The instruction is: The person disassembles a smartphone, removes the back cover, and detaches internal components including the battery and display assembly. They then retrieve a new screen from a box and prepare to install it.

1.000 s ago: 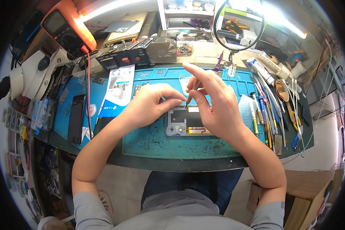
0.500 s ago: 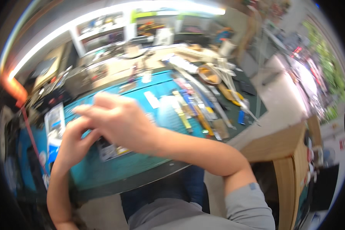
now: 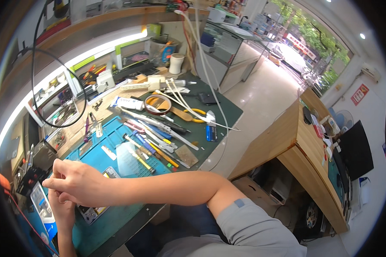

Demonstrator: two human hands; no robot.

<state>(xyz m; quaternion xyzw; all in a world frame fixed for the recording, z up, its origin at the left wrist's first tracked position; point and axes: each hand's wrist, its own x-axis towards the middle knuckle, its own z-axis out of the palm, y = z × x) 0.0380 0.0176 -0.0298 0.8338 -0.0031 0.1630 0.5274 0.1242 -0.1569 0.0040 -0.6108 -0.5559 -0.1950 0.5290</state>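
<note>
My right hand (image 3: pixel 80 182) is over the left part of the blue-green work mat (image 3: pixel 116 225), its arm stretched across from the right. Its fingers are bent into a pinch, and whatever may be in them does not show. Just below it is my left hand (image 3: pixel 62 210), close against the right one, with its fingers mostly hidden. An opened phone (image 3: pixel 90 216) with bare inner parts lies under my right wrist, which covers its middle. Left of the hands lies a flat white and blue package (image 3: pixel 40 200).
Right of the phone lie screwdrivers, tweezers and pens (image 3: pixel 148 143), a roll of tape (image 3: pixel 158 105), yellow-handled pliers (image 3: pixel 196 115) and a blue tube (image 3: pixel 211 132). A black cable loop (image 3: pixel 85 96) hangs over the back. A wooden desk (image 3: pixel 283 132) stands at right.
The view has swung to the right, so the bench and both hands sit further left in the picture. My hands stay close together, with the right one still above the left.
</note>
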